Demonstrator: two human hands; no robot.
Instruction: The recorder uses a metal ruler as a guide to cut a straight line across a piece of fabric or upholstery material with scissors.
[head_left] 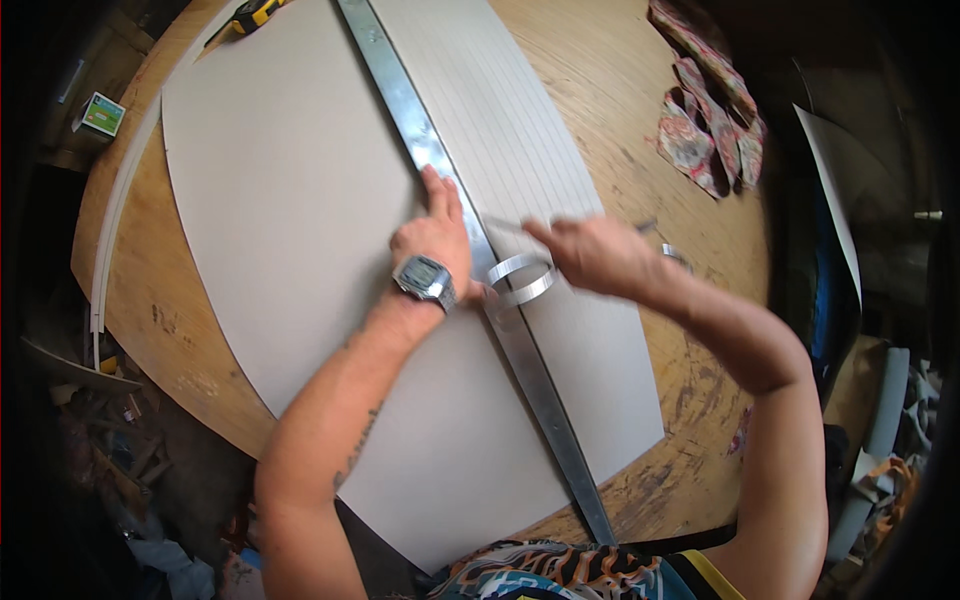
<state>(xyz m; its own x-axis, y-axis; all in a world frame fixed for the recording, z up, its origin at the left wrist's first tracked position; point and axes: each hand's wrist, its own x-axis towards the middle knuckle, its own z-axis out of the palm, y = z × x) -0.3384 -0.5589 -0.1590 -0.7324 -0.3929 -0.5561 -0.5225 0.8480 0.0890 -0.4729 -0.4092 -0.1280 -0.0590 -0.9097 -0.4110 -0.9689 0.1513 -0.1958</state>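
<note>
A long metal straightedge [558, 432] lies across a large pale sheet [270, 190]. My left hand [436, 235], with a wristwatch above it, presses on the straightedge with its fingers stretched out. My right hand [598, 256] is closed round a slim tool [503, 226], whose tip reaches the straightedge's right edge. Motion blurs the tool, so its exact kind cannot be made out. Between my hands, a shiny silvery ring-shaped band [522, 292] rests over the straightedge. Closely spaced parallel lines run along the sheet right of the straightedge.
The sheet lies on a worn wooden table [690, 400]. A yellow and black tape measure [258, 14] sits at the far left, a patterned cloth [708, 130] at the far right. A small silvery piece [675, 254] lies beyond my right wrist. Scraps [120, 450] clutter the lower left.
</note>
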